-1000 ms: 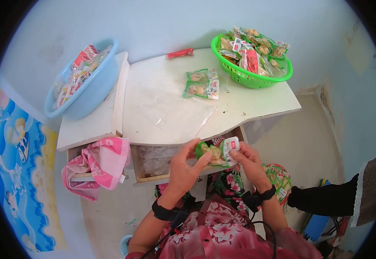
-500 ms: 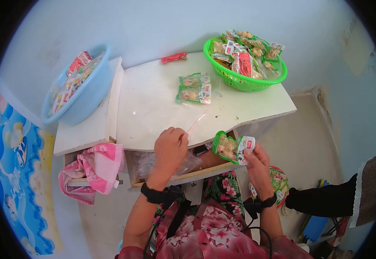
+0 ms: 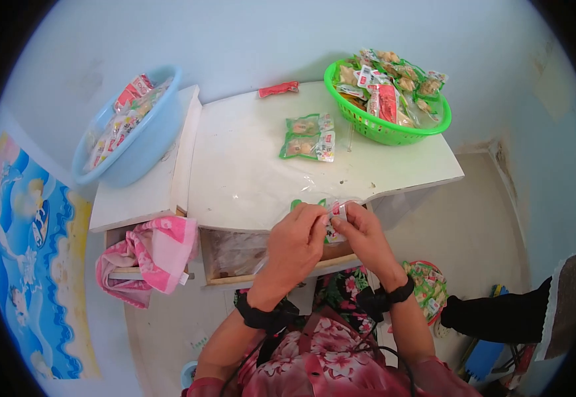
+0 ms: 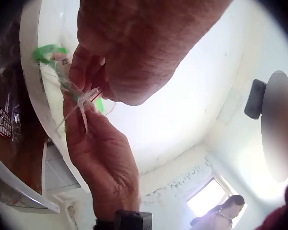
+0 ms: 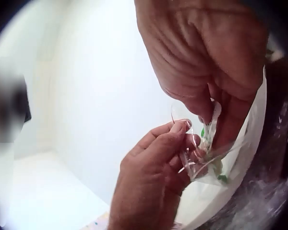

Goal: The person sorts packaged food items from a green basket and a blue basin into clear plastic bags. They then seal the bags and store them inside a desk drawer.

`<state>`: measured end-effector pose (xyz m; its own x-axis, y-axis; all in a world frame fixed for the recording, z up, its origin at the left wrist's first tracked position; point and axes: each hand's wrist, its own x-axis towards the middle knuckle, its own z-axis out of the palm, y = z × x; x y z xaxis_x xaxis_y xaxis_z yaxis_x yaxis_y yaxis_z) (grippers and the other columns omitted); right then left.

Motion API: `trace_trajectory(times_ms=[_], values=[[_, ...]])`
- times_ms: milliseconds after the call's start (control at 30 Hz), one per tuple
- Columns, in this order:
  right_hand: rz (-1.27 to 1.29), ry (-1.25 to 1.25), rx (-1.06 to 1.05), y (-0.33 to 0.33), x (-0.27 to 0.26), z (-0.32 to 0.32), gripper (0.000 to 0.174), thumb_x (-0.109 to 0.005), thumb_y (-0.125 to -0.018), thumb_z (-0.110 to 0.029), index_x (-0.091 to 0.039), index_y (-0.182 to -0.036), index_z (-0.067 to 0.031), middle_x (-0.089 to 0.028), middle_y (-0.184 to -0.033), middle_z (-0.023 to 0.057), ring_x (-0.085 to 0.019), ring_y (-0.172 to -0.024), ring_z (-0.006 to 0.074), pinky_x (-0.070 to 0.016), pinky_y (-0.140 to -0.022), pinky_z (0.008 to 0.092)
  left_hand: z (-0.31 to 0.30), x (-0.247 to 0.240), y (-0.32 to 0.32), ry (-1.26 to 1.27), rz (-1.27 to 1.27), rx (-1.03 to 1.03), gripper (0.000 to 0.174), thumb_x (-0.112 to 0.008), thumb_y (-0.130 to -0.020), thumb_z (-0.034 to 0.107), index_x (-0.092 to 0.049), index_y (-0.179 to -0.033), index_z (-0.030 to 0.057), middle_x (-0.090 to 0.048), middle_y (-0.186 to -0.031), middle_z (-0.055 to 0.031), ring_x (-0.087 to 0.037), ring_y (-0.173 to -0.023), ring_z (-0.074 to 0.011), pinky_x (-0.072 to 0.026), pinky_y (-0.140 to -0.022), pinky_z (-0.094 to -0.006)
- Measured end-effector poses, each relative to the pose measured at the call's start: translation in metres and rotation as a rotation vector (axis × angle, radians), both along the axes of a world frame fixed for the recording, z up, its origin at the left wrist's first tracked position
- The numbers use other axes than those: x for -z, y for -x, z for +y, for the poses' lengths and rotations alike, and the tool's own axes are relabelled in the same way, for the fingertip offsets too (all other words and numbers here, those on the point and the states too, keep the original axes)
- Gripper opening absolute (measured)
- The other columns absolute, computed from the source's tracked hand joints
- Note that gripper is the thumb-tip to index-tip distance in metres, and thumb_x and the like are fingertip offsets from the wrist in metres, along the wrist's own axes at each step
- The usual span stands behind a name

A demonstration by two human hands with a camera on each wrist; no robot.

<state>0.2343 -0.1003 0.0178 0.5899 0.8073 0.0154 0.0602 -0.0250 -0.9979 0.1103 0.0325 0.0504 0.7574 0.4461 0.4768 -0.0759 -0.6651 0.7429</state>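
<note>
In the head view my left hand [image 3: 294, 243] and right hand [image 3: 366, 239] meet at the front edge of the white desk. A green-and-white snack packet [image 3: 336, 225] shows between them, partly covered by fingers. My right hand [image 5: 216, 62] pinches the packet in the right wrist view, with clear film around it. There my left hand [image 5: 151, 167] pinches the edge of a clear plastic bag [image 5: 197, 175]. In the left wrist view the crumpled bag [image 4: 86, 98] shows between the fingertips of both hands. Two similar packets [image 3: 308, 137] lie together on the desk.
A green basket [image 3: 394, 134] heaped with packets stands back right, a blue basin [image 3: 129, 155] with packets at left. A red packet [image 3: 278, 89] lies near the wall. Below the hands an open drawer [image 3: 235, 281] holds clear plastic. A pink towel [image 3: 162, 245] hangs at left.
My left hand let go of the packet, reached to the clear bag on the desk and took hold of it. The packet in my right hand has moved left to meet the bag.
</note>
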Motion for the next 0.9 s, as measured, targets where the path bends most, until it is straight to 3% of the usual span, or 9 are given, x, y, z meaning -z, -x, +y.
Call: trace_trajectory(times_ms=[100, 200, 300, 400, 500, 600, 700, 800, 900], values=[[0.467, -0.252, -0.045, -0.002, -0.002, 0.019, 0.019, -0.059, -0.102, -0.005, -0.062, -0.121, -0.0031, -0.070, -0.109, 0.0037, -0.065, -0.100, 0.0104, -0.0545, -0.086, 0.0281, 0.001, 0.000, 0.001, -0.013, -0.027, 0.002, 0.009, -0.065, -0.100, 0.008, -0.067, -0.107, 0.0041, -0.065, -0.091, -0.0118, -0.064, -0.071, -0.0235, -0.0500, -0.063, -0.0336], [0.571, -0.201, -0.035, 0.001, -0.010, 0.038, 0.024, -0.058, -0.099, -0.002, -0.060, -0.123, -0.0026, -0.070, -0.109, 0.0052, -0.068, -0.100, 0.0134, -0.0569, -0.084, 0.0301, 0.006, 0.001, 0.003, 0.028, -0.062, 0.027, 0.009, -0.065, -0.100, 0.009, -0.067, -0.107, 0.0049, -0.065, -0.091, -0.0115, -0.065, -0.072, -0.0238, -0.0502, -0.063, -0.0334], [0.442, -0.177, -0.120, -0.001, 0.004, 0.063, 0.022, -0.060, -0.095, -0.001, -0.064, -0.117, -0.0028, -0.071, -0.101, 0.0037, -0.067, -0.090, 0.0128, -0.0556, -0.078, 0.0298, 0.015, 0.005, 0.005, 0.020, -0.086, 0.010, 0.009, -0.065, -0.099, 0.009, -0.067, -0.107, 0.0043, -0.065, -0.090, -0.0113, -0.065, -0.072, -0.0258, -0.0508, -0.064, -0.0350], [-0.136, 0.020, -0.139, -0.015, 0.018, 0.075, 0.016, -0.065, -0.091, -0.002, -0.068, -0.106, -0.0033, -0.072, -0.091, 0.0026, -0.063, -0.080, 0.0139, -0.0530, -0.071, 0.0307, 0.021, 0.004, 0.011, -0.035, -0.065, -0.057, 0.010, -0.065, -0.097, 0.007, -0.067, -0.106, 0.0040, -0.065, -0.091, -0.0116, -0.066, -0.075, -0.0282, -0.0518, -0.066, -0.0376], [-0.298, 0.085, -0.073, -0.008, 0.015, 0.083, 0.013, -0.068, -0.088, -0.003, -0.071, -0.101, -0.0032, -0.070, -0.083, 0.0017, -0.059, -0.077, 0.0137, -0.0508, -0.069, 0.0310, 0.027, 0.000, 0.018, -0.086, -0.139, -0.145, 0.009, -0.066, -0.094, 0.007, -0.066, -0.103, 0.0043, -0.064, -0.092, -0.0119, -0.066, -0.079, -0.0314, -0.0522, -0.069, -0.0406], [-0.356, 0.108, -0.023, 0.002, 0.006, 0.092, 0.020, -0.068, -0.088, -0.003, -0.070, -0.109, -0.0021, -0.070, -0.085, 0.0046, -0.061, -0.080, 0.0131, -0.0517, -0.070, 0.0307, 0.040, 0.012, 0.021, -0.193, -0.139, -0.149, 0.008, -0.067, -0.093, 0.007, -0.066, -0.101, 0.0044, -0.064, -0.093, -0.0124, -0.065, -0.084, -0.0340, -0.0515, -0.071, -0.0426], [-0.296, 0.042, -0.026, 0.008, 0.009, 0.103, 0.024, -0.068, -0.092, -0.005, -0.067, -0.116, -0.0001, -0.071, -0.091, 0.0058, -0.062, -0.084, 0.0119, -0.0524, -0.071, 0.0306, 0.044, 0.010, 0.023, -0.135, -0.142, -0.161, 0.007, -0.066, -0.094, 0.007, -0.065, -0.100, 0.0040, -0.063, -0.092, -0.0130, -0.064, -0.086, -0.0358, -0.0505, -0.073, -0.0443], [-0.133, -0.018, -0.134, 0.012, 0.008, 0.106, 0.026, -0.067, -0.096, -0.009, -0.065, -0.119, 0.0018, -0.070, -0.096, 0.0061, -0.063, -0.089, 0.0119, -0.0530, -0.072, 0.0311, 0.049, 0.008, 0.020, -0.053, -0.199, -0.194, 0.006, -0.064, -0.094, 0.006, -0.064, -0.100, 0.0036, -0.063, -0.091, -0.0137, -0.063, -0.086, -0.0357, -0.0500, -0.073, -0.0449], [0.144, -0.059, -0.063, 0.016, 0.005, 0.111, 0.023, -0.065, -0.099, -0.011, -0.065, -0.118, 0.0024, -0.070, -0.100, 0.0042, -0.062, -0.092, 0.0107, -0.0533, -0.074, 0.0310, 0.060, -0.002, 0.008, -0.045, -0.233, -0.199, 0.005, -0.063, -0.095, 0.007, -0.064, -0.099, 0.0038, -0.063, -0.091, -0.0137, -0.063, -0.085, -0.0362, -0.0501, -0.073, -0.0453]])
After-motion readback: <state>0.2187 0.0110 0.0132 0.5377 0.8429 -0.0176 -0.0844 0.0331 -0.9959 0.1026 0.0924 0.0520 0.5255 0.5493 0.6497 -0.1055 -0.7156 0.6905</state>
